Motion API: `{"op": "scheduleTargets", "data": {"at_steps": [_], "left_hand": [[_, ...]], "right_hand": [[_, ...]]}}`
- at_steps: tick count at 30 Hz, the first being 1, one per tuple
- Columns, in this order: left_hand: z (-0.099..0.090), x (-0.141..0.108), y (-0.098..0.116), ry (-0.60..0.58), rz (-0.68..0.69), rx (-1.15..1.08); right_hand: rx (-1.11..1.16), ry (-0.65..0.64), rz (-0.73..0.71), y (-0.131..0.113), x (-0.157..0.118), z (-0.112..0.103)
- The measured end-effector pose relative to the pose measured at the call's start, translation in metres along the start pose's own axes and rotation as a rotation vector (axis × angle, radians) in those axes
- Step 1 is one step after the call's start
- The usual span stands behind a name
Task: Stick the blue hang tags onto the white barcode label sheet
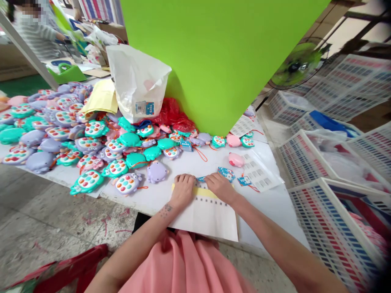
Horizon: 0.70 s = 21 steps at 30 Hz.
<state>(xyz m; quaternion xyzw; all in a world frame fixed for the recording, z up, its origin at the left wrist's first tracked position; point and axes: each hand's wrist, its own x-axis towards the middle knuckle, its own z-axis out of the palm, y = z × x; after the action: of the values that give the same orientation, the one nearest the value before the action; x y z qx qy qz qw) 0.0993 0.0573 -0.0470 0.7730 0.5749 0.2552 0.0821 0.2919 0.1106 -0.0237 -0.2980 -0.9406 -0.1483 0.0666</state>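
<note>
Grip first: left hand and right hand both half curled and resting on a white printed sheet, fingertips almost meeting over its yellow strip. Pinching something or just pressing down? No way to tell from this angle. Blue TOYS tag right by the right hand's fingertips, partly tucked under them, with a second blue tag just beyond, on a red-orange cord. Pink toy a little farther up, beside a sheet of small printed labels.

Over on the left, a huge heap of teal, purple and pink turtle-shaped toys all over the white table, with a purple one closest to the left hand. Behind the heap, a white plastic bag slumped against a bright green panel. Pink fabric across the lap, too. Pretty busy bench, lol.
</note>
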Motion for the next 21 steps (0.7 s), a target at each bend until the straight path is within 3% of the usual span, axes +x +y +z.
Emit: {"op": "scheduleTargets", "data": {"at_steps": [7,11,13,16,18,21], "left_hand": [[0.000,-0.001,-0.001,0.003,0.001,-0.014],[0.004,0.000,-0.004,0.002,-0.012,-0.032],[0.006,0.000,-0.007,0.012,-0.044,-0.074],[0.009,0.002,-0.013,0.051,-0.127,-0.211],[0.009,0.003,-0.016,0.115,-0.192,-0.351],[0.006,0.004,-0.020,0.242,-0.285,-0.592]], "right_hand": [[0.038,0.019,0.023,-0.004,-0.001,-0.004],[-0.020,0.069,0.255,0.017,-0.016,-0.011],[-0.066,-0.002,0.390,0.032,-0.026,-0.012],[-0.067,-0.144,0.442,0.044,-0.033,-0.017],[-0.030,-0.148,0.465,0.037,-0.031,-0.024],[0.165,-0.071,0.518,0.005,-0.015,-0.036]]}}
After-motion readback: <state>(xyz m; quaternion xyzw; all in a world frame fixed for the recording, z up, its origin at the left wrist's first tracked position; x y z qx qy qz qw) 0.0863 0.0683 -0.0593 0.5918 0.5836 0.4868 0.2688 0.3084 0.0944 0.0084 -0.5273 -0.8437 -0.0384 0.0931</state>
